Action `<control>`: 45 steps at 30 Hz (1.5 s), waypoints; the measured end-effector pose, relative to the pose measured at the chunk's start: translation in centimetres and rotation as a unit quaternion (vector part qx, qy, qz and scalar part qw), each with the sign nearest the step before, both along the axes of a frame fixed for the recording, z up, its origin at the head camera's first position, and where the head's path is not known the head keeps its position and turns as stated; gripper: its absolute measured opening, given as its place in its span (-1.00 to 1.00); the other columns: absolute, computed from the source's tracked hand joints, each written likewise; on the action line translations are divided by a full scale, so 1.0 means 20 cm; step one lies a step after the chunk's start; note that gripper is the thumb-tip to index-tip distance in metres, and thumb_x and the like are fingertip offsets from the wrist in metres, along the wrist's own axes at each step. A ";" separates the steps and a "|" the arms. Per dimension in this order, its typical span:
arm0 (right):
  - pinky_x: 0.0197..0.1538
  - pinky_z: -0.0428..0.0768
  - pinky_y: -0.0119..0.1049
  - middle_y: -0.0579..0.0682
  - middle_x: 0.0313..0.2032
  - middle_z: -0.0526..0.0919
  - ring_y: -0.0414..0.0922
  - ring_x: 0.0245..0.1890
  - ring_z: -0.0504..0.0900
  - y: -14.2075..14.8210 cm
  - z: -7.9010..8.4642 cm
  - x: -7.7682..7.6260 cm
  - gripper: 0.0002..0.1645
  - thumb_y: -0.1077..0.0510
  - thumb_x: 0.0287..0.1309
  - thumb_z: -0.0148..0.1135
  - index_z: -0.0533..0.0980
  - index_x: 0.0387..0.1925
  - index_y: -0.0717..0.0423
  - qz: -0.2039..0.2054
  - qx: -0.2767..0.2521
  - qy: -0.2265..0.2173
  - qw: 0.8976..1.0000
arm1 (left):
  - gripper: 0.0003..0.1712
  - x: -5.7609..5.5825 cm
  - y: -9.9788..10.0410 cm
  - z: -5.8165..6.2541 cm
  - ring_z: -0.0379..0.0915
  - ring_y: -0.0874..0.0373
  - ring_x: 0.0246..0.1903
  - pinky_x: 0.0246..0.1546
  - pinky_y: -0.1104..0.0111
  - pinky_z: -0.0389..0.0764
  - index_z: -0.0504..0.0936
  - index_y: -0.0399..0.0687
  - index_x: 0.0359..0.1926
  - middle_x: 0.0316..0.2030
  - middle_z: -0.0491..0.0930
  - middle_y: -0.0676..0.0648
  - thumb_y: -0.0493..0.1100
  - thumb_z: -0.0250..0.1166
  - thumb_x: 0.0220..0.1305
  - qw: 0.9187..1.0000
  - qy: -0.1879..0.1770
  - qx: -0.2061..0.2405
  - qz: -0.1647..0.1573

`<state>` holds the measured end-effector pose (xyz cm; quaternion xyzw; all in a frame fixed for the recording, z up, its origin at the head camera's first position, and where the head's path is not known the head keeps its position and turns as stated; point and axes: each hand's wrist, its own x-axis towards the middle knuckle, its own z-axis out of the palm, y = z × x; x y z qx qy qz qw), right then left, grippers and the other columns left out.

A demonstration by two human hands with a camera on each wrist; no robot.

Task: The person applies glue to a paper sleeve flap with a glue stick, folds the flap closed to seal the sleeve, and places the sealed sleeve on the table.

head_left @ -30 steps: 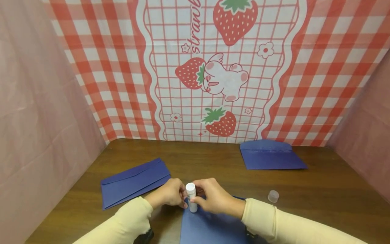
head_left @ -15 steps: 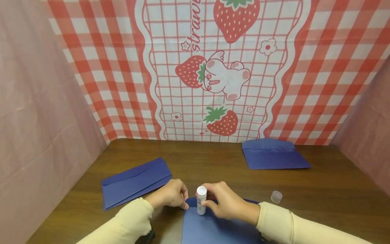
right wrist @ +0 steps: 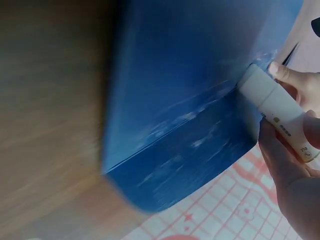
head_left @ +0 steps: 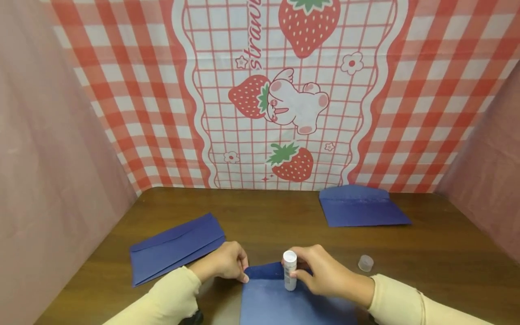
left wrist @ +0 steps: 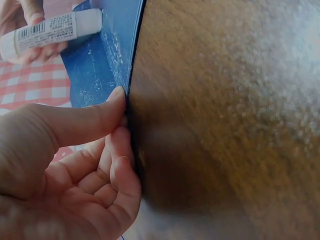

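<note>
A blue envelope (head_left: 268, 304) lies at the table's near edge, its dark flap (head_left: 261, 272) unfolded away from the person. With thumb and fingers, the left hand (head_left: 227, 262) pinches its left corner at the fold. The right hand (head_left: 331, 275) grips a white glue stick (head_left: 290, 271) upright, tip down at the fold line. In the right wrist view, the glue stick (right wrist: 280, 110) meets the envelope between flap and body, and whitish glue streaks (right wrist: 205, 141) mark the flap. A barcode label shows on the glue stick (left wrist: 47, 31) in the left wrist view.
Blue envelopes (head_left: 176, 248) lie overlapped on the left of the wooden table (head_left: 264, 221). Another envelope (head_left: 363, 212), flap up, lies at the back right. A small translucent cap (head_left: 365, 263) sits right of the right hand. Behind hangs a strawberry-print cloth (head_left: 292, 108).
The right hand has slid the glue stick rightward along the fold, away from the left hand, uncovering more of the dark flap. The left hand stays at the corner.
</note>
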<state>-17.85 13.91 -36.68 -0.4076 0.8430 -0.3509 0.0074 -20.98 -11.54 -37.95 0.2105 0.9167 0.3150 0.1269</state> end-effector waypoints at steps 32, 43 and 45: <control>-0.40 0.50 -0.60 -0.20 -0.43 0.64 -0.52 -0.34 0.51 0.41 0.01 0.02 -0.77 0.37 0.02 0.33 0.50 -0.27 0.11 0.010 0.033 0.086 0.996 | -0.72 0.05 -0.01 -0.05 0.32 0.30 -0.69 -0.66 0.50 0.33 0.57 -0.17 -0.70 -0.73 0.56 0.00 -0.35 0.57 -0.31 1.000 -0.004 0.013 0.000; -0.17 0.65 -0.50 -0.11 -0.27 0.71 -0.28 -0.18 0.70 0.00 0.26 0.00 -0.79 0.26 0.13 0.30 0.57 -0.16 0.08 0.047 0.035 -0.016 0.998 | -0.72 0.00 0.00 0.00 0.31 0.30 -0.68 -0.63 0.48 0.33 0.58 -0.13 -0.71 -0.75 0.52 0.07 -0.30 0.59 -0.31 1.000 0.000 -0.027 0.004; -0.12 0.63 -0.53 -0.05 -0.21 0.73 -0.28 -0.14 0.70 -0.08 0.24 -0.01 -0.74 0.29 0.13 0.30 0.57 -0.10 0.09 0.056 0.033 -0.038 0.997 | -0.72 -0.01 0.00 0.01 0.30 0.30 -0.68 -0.64 0.49 0.32 0.58 -0.12 -0.71 -0.76 0.49 0.09 -0.29 0.59 -0.31 1.000 -0.001 -0.031 0.002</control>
